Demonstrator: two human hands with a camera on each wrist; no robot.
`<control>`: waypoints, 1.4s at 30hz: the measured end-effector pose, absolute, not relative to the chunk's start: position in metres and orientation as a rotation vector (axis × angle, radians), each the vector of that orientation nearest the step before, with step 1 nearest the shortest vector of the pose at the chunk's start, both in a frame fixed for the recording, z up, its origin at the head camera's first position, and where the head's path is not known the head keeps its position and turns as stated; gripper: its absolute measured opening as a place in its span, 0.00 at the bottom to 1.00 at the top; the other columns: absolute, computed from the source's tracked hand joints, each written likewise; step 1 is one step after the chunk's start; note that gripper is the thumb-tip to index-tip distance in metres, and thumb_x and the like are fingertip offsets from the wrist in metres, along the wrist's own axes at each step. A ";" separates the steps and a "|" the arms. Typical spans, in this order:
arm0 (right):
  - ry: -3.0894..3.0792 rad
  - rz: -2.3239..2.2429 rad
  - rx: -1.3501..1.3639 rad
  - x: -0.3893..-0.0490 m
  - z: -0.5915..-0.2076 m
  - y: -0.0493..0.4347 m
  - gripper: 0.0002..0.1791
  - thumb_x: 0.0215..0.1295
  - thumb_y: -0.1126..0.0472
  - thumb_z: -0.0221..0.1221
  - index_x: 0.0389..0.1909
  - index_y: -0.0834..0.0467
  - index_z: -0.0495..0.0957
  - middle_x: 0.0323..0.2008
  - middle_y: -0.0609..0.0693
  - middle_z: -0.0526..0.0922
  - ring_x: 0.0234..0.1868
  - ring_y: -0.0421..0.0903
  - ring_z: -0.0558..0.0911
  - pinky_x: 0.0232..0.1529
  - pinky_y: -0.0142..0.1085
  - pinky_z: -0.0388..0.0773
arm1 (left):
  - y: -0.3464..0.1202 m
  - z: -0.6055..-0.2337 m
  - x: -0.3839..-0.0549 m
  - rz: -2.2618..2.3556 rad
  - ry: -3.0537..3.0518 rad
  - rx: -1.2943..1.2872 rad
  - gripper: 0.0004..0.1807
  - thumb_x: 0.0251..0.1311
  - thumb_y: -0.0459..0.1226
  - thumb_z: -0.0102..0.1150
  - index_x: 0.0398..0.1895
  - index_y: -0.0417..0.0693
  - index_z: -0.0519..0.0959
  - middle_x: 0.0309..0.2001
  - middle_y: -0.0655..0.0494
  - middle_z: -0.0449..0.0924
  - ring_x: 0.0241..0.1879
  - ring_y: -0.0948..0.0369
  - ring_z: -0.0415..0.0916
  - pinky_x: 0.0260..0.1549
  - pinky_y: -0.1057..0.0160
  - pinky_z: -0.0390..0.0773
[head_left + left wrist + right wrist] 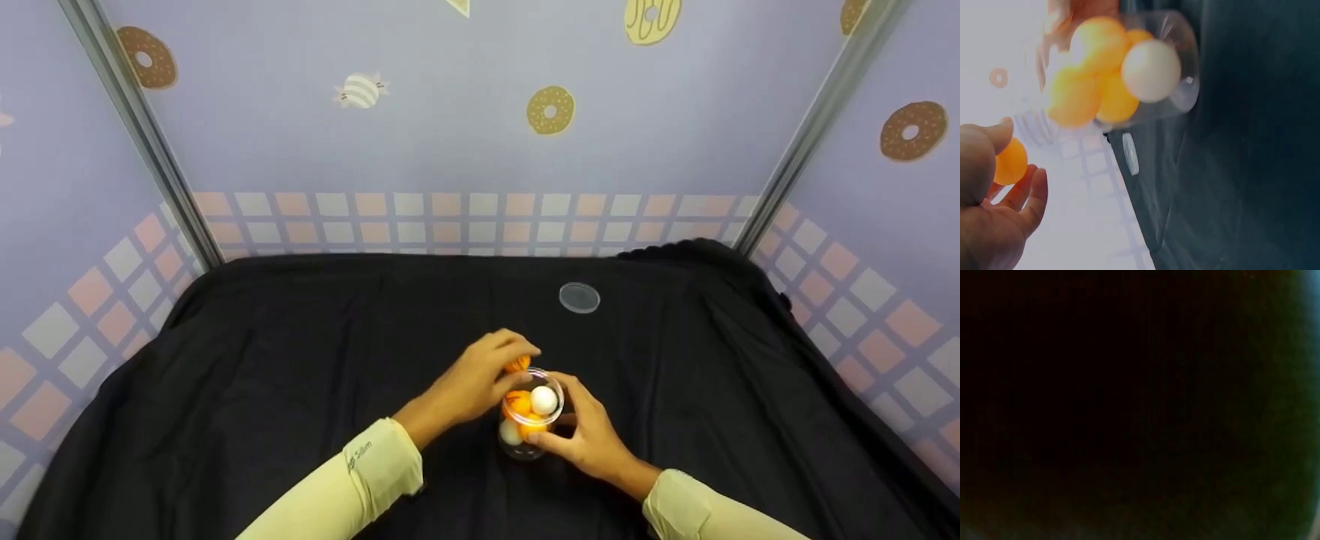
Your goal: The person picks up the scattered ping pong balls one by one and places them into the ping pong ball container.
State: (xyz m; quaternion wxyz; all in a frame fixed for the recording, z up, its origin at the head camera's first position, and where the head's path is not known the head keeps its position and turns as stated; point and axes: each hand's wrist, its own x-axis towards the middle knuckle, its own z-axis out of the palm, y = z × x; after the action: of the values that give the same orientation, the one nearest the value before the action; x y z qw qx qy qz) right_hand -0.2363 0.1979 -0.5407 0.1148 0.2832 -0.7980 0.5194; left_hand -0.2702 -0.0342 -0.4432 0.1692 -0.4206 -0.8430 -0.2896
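My right hand (592, 435) grips a clear plastic jar (517, 451) from its right side, thumb toward the front. Inside the jar lie several orange balls (1100, 45) and white balls (1151, 70), the size of ping-pong balls. Just over the jar's mouth, my left hand (476, 375) pinches one orange ball (1012, 161) between thumb and fingers. Dark print shows on the held ball in the head view. The right wrist view is almost black and shows no hand.
A round clear lid (580, 298) lies on the black cloth (300, 360) beyond the jar, slightly to the right. Patterned walls (450, 135) close off the back and both sides, with metal posts (817, 127) at the corners.
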 end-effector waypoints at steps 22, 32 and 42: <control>-2.351 1.547 0.781 -0.237 -0.541 0.197 0.45 0.51 0.59 0.78 0.69 0.52 0.67 0.61 0.54 0.78 0.56 0.44 0.81 0.42 0.37 0.87 | -0.026 -0.456 -0.254 -0.758 -2.363 -1.197 0.18 0.64 0.39 0.68 0.56 0.50 0.82 0.54 0.56 0.80 0.50 0.57 0.76 0.55 0.62 0.80; -2.339 1.532 0.823 -0.235 -0.539 0.197 0.44 0.52 0.57 0.78 0.70 0.53 0.66 0.61 0.55 0.77 0.56 0.44 0.81 0.41 0.39 0.88 | -0.026 -0.458 -0.255 -0.754 -2.358 -1.198 0.19 0.63 0.38 0.69 0.57 0.50 0.82 0.54 0.56 0.80 0.50 0.57 0.76 0.55 0.61 0.80; -2.364 1.521 0.833 -0.235 -0.538 0.197 0.45 0.53 0.55 0.77 0.70 0.54 0.65 0.61 0.51 0.77 0.57 0.45 0.81 0.42 0.38 0.87 | -0.027 -0.458 -0.255 -0.781 -2.365 -1.200 0.20 0.63 0.41 0.69 0.58 0.49 0.82 0.55 0.55 0.80 0.51 0.57 0.76 0.56 0.61 0.79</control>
State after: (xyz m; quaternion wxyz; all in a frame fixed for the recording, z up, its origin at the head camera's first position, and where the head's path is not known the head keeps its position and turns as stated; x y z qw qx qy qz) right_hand -0.2353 0.1973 -0.5380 0.1044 0.2826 -0.8019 0.5160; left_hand -0.2548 -0.0267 -0.4583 0.1873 -0.4264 -0.8403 -0.2775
